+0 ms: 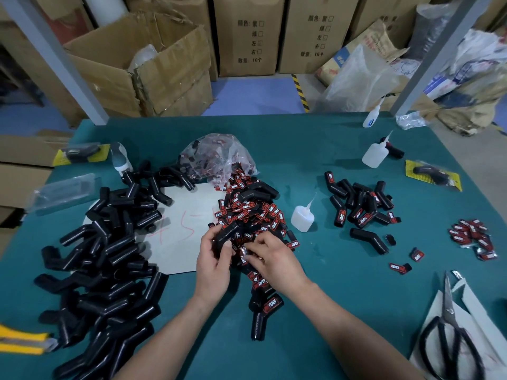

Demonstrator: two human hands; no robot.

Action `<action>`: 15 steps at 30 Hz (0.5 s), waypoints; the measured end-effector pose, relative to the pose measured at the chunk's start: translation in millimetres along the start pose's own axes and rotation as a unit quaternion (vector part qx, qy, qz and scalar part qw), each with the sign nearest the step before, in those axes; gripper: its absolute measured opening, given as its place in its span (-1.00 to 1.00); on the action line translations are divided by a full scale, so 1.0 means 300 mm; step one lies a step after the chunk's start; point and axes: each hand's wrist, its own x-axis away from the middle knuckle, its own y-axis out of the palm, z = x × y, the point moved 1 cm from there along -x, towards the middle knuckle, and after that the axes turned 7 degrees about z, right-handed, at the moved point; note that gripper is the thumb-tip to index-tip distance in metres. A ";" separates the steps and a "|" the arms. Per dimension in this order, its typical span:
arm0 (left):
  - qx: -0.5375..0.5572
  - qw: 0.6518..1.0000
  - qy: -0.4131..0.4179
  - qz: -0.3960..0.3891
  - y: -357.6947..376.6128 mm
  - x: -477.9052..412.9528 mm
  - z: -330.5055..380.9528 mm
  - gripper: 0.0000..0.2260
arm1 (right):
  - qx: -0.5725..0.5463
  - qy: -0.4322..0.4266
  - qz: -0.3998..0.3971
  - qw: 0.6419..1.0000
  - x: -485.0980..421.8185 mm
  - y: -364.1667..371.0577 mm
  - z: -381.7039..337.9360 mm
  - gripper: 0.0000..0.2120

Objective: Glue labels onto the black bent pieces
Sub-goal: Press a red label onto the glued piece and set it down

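Note:
My left hand (212, 263) grips a black bent piece (225, 235) over the near edge of a heap of red-and-black labels (248, 212). My right hand (274, 256) pinches a label at the piece's lower end, fingers curled. A large pile of unlabelled black bent pieces (109, 259) lies to the left. A group of labelled pieces (359, 207) sits at the right. One labelled piece (263, 311) lies below my hands. A glue bottle (301, 216) stands just right of the label heap.
A plastic bag of labels (216, 157) lies behind the heap. Two more glue bottles (374, 154) stand at the back right. Scissors (450, 333) lie on paper at the near right. A small label pile (473, 237) is at the right. A yellow knife (22, 341) lies near left.

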 end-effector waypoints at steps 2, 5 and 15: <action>-0.019 1.000 -0.008 0.002 -0.003 -0.004 -0.008 -0.70 | 0.020 -0.033 -0.012 0.999 0.003 0.004 -0.002 -0.75; -0.050 0.999 -0.009 -0.006 0.006 -0.003 -0.001 -0.65 | 0.035 0.012 -0.039 0.999 0.002 0.010 -0.008 -0.73; -0.094 0.994 -0.004 -0.047 0.001 -0.018 -0.009 -0.58 | 0.000 0.068 -0.015 0.998 0.008 0.050 -0.026 -0.82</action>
